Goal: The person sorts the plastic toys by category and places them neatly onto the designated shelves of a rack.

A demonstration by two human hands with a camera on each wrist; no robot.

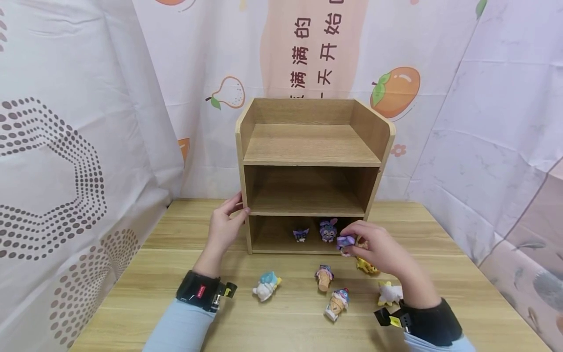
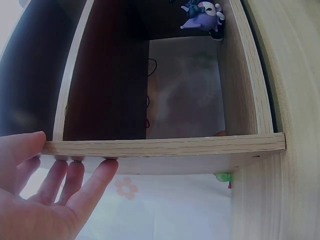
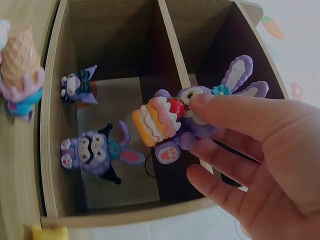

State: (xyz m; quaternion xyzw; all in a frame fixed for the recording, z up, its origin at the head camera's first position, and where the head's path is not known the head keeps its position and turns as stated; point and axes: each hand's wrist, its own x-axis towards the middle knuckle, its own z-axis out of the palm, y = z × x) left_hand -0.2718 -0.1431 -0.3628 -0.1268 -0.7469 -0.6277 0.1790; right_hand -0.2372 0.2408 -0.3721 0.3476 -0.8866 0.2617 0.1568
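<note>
Overall: pale cloth (image 1: 211,54) hung behind and at both sides, printed with fruit and written characters. Below, wood-grained tabletop (image 1: 171,264). Standing upright on it, wooden shelf unit (image 1: 308,163), front toward the wearer: open top level with raised sides, middle compartment, bottom compartment.

Light-blue sleeves (image 1: 182,322) at lower left and lower right. Left hand (image 1: 225,222) at the unit's left side panel: thumb at front edge, fingertips against outer face, panel held between. Right hand (image 1: 374,247) grasping purple rabbit figure (image 3: 200,127), thumb on its head, ears up past the thumb. Held near right end of the bottom compartment's mouth; inside or just in front, hard to judge. Black wrist straps (image 1: 198,292) on both arms.

Inside the bottom compartment, upright: fluffy purple figure (image 1: 327,231), long-eared, near the right hand; farther left, well apart, small dark-hooded figure (image 1: 301,236).

Loose on the tabletop in front: blue-and-white figure (image 1: 266,286) toward the left; upper cone figure (image 1: 324,278) close to the unit; lower cone figure (image 1: 336,304) nearer the wearer; white-and-yellow figure (image 1: 390,294) beside the right wrist; yellow figure (image 1: 367,266) partly under the right hand.

Smallest details, on the held rabbit: layered cake (image 3: 159,122) at its front, red strawberry (image 3: 175,107) on the cake, blue flower (image 3: 221,90) by the ears.
</note>
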